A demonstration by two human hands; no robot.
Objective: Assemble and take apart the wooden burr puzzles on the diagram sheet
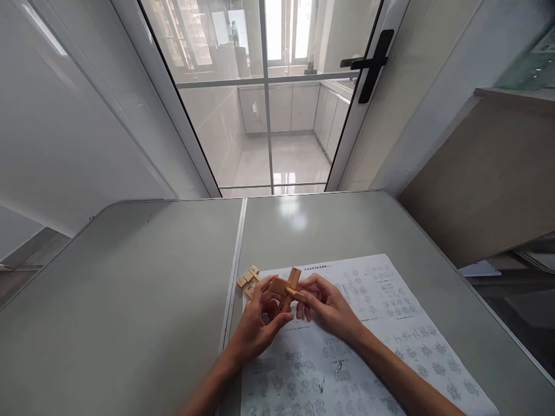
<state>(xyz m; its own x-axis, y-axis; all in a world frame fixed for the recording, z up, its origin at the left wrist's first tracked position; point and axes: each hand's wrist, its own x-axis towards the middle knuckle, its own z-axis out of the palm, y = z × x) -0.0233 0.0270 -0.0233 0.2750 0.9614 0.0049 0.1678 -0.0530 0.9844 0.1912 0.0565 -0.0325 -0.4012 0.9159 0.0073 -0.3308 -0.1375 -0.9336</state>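
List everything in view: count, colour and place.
Wooden assembly: one, brown, between both hands
Wooden pieces: several, light tan, beside the left hand, partly hidden
Printed sheet: one, white, on the table under the hands
Table: one, grey-green, across the foreground
Glazed door: one, whitish frame, beyond the table
Door handle: one, black, on the door's right side
Cabinets: several, white, behind the door
Window: at least one, bright, behind the door
Panel: one, brown, right of the table
Left hand: one, holding the assembly
Right hand: one, gripping the assembly's right side
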